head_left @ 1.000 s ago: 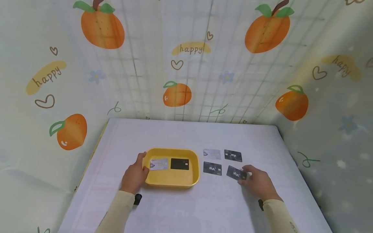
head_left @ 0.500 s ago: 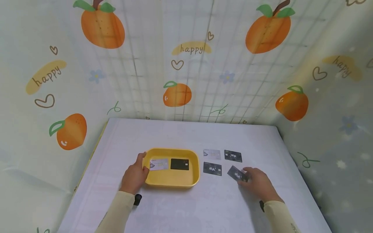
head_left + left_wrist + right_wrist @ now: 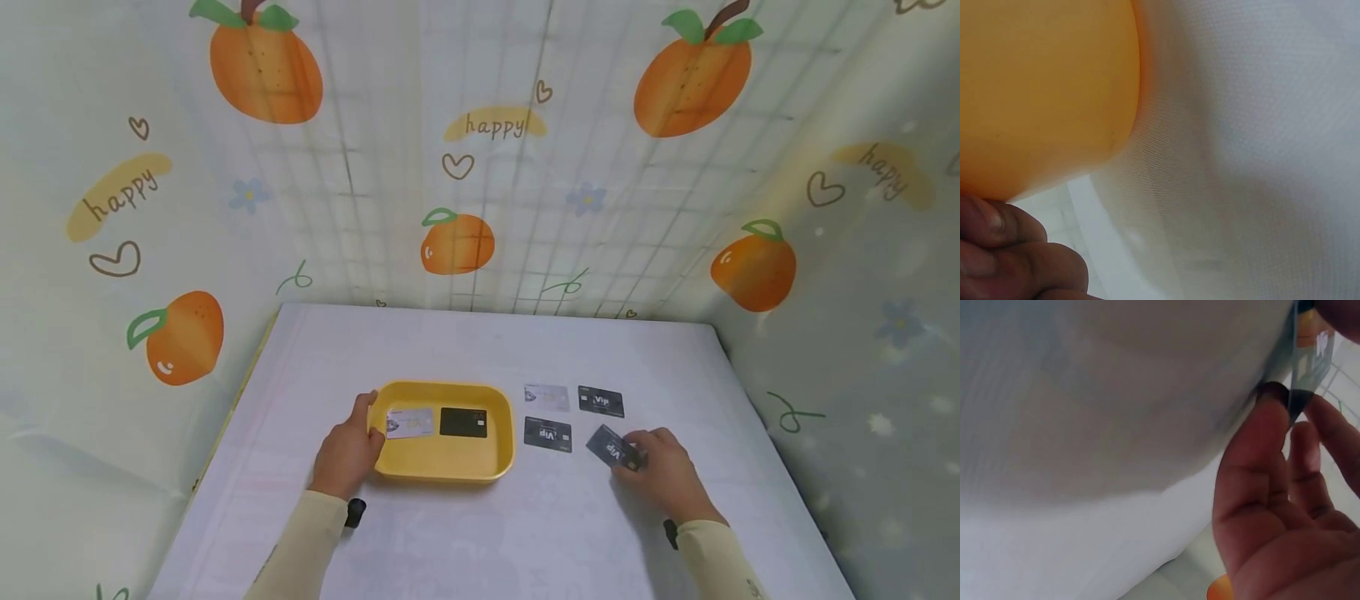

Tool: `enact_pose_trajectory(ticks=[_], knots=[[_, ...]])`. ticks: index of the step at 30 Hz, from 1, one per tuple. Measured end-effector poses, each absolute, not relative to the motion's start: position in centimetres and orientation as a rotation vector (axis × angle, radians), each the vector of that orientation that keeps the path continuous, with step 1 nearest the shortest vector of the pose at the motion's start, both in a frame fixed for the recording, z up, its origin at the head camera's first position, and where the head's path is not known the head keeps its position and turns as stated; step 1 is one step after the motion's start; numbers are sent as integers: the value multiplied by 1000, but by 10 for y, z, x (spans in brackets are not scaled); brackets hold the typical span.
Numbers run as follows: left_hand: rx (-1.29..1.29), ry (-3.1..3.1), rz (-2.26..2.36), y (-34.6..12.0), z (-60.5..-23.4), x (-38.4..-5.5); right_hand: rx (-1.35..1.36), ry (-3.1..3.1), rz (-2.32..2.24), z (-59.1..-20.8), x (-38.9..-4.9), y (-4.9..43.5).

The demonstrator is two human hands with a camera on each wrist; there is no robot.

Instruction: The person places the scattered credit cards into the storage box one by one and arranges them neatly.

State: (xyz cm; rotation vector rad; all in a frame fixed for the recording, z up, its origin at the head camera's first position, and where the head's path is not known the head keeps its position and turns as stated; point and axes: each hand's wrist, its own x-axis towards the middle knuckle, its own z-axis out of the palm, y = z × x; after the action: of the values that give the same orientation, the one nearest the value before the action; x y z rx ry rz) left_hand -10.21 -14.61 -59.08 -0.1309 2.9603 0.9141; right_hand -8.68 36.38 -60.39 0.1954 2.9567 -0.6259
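My left hand [image 3: 347,450] grips the left rim of a yellow tray [image 3: 442,470], thumb on the inner side. In the left wrist view its curled fingers [image 3: 1022,265] lie against the tray's outer wall [image 3: 1054,81]. Inside the tray are a silver card [image 3: 409,423] and a black card [image 3: 462,422], side by side. To the right, my right hand [image 3: 667,471] pinches a black Vip card [image 3: 611,447] by its right end, the card tilted. The right wrist view shows that card [image 3: 1310,359] edge-on between thumb and fingers.
Right of the tray, a silver card [image 3: 546,397] and two black Vip cards, one at the back [image 3: 601,402] and one nearer [image 3: 547,434], lie flat on the white table [image 3: 480,542]. A fruit-printed curtain [image 3: 375,167] stands behind and along both sides.
The Vip card in my right hand has turned and tilted, its left end shifting slightly right. My left hand and the tray have stayed in place.
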Motion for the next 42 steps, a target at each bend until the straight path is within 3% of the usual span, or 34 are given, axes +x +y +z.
enact_pose_trajectory(ticks=[29, 42], knots=[[-109, 2952, 945, -149, -593, -104, 114, 3045, -511, -587, -81, 354], [-73, 2975, 959, -154, -600, -108, -143, 3181, -530, -567, -87, 338]])
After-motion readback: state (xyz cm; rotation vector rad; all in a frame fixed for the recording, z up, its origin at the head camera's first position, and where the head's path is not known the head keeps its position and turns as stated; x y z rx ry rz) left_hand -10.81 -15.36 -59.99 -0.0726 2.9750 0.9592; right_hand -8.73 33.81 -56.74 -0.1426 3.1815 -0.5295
